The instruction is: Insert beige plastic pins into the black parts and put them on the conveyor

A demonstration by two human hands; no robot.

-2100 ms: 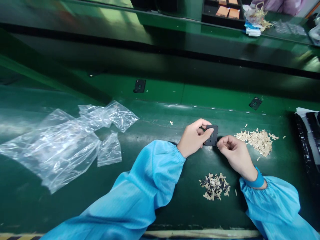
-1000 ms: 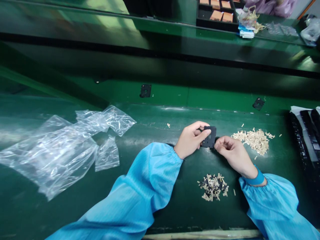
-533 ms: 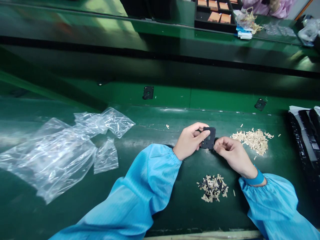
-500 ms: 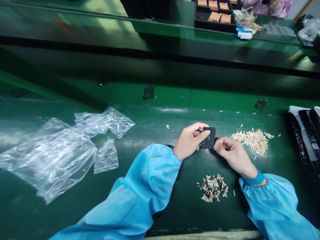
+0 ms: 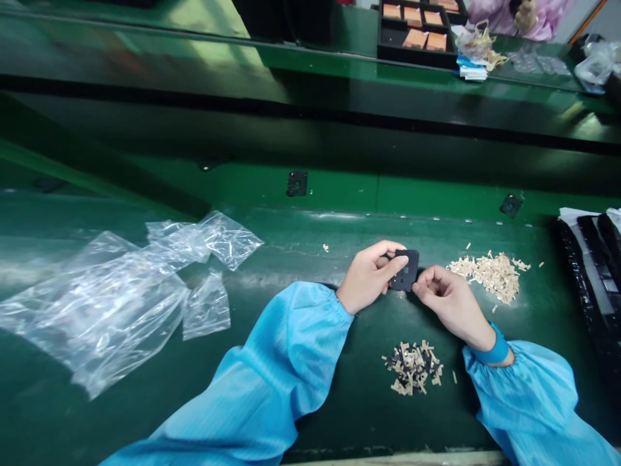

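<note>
A glossy dark green tabletop point(image 5: 359, 414) spreads across the foreground, a pale strip point(image 5: 412, 459) trimming its near edge. Along its far edge runs a brighter green conveyor belt point(image 5: 344, 194), partly in shadow. Above that stands a dark green ledge point(image 5: 330, 77), with yellowish light reflected at its upper left. A slanting green beam point(image 5: 92, 162) crosses at left; a pale grey wall point(image 5: 606, 24) shows beyond the ledge's right end.

Left hand point(image 5: 371, 275) and right hand point(image 5: 449, 298) pinch close together.

Left black plate point(image 5: 297, 184), right black plate point(image 5: 511, 205): both shifted rightward against bench point(image 5: 359, 421), over ~2 s. Belt seam point(image 5: 377, 194) likewise.
</note>
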